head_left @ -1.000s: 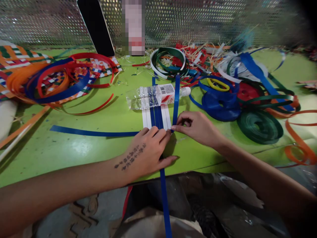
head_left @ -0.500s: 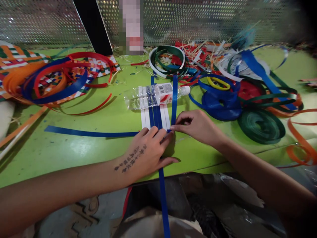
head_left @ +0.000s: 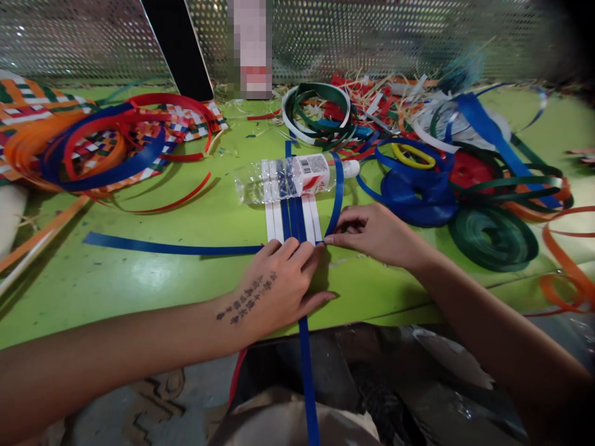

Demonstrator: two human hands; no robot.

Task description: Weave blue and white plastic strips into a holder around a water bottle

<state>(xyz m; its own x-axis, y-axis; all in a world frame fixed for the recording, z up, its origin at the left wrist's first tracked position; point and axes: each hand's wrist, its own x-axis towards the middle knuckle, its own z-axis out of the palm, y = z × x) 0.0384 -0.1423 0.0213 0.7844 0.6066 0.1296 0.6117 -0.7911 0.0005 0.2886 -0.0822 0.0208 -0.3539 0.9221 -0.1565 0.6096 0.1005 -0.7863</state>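
Note:
On the green table, white plastic strips (head_left: 274,223) and blue plastic strips (head_left: 294,217) lie side by side under a clear plastic bottle (head_left: 251,183). My left hand (head_left: 279,279) rests palm down over their near ends, thumb stretched out to the side. A blue cross strip (head_left: 171,248) passes beneath its fingers from the left. At the right edge of the row, my right hand (head_left: 367,232) pinches a blue strip (head_left: 338,192) that curves up past the bottle's neck. One long blue strip (head_left: 307,378) hangs over the table's front edge, toward my lap.
Coiled red, blue and orange strips (head_left: 111,179) lie on a woven checkered piece at left. To the right are a blue roll (head_left: 418,195), a green roll (head_left: 493,238) and loose orange strips (head_left: 567,291). A dark phone-like slab (head_left: 181,49) leans at the back, near scraps (head_left: 385,105).
The blue strip in my right hand was straight and now bows outward to the right, its far end lower. My left hand stays in place. The view has shifted slightly.

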